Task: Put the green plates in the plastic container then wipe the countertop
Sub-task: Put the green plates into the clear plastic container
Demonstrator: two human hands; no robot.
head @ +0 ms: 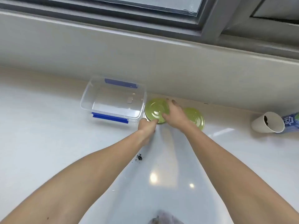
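Two green plates lie upside down on the white countertop [48,143] near the back wall. My right hand [175,113] grips the right rim of the nearer-left plate [155,109]. My left hand [148,125] holds that same plate's front edge with the fingertips. The second green plate [195,118] lies just to the right, partly hidden behind my right wrist. A clear plastic container [113,100] with blue clips stands open and holds nothing, directly left of the held plate.
A small pile of dark crumbs [139,157] sits on the counter between my forearms. A tipped paper cup [267,122] with dark residue and a blue packet [291,121] lie at the far right. A greyish cloth [166,218] shows at the bottom edge.
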